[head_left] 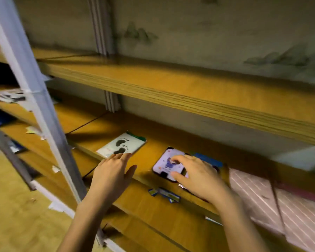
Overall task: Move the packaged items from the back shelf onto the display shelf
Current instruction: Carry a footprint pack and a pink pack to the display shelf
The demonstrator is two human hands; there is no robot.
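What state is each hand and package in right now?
Left hand: open, fingertips at the footprint package's near edge.
Right hand: fingers spread on the cartoon package.
Footprint package: flat on shelf.
Cartoon package: flat, partly covered.
Pink striped package: flat, untouched.

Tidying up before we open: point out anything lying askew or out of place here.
Small blue labels lie scattered on the lower shelf, loose and crooked. The footprint pack sits skewed to the shelf edge.
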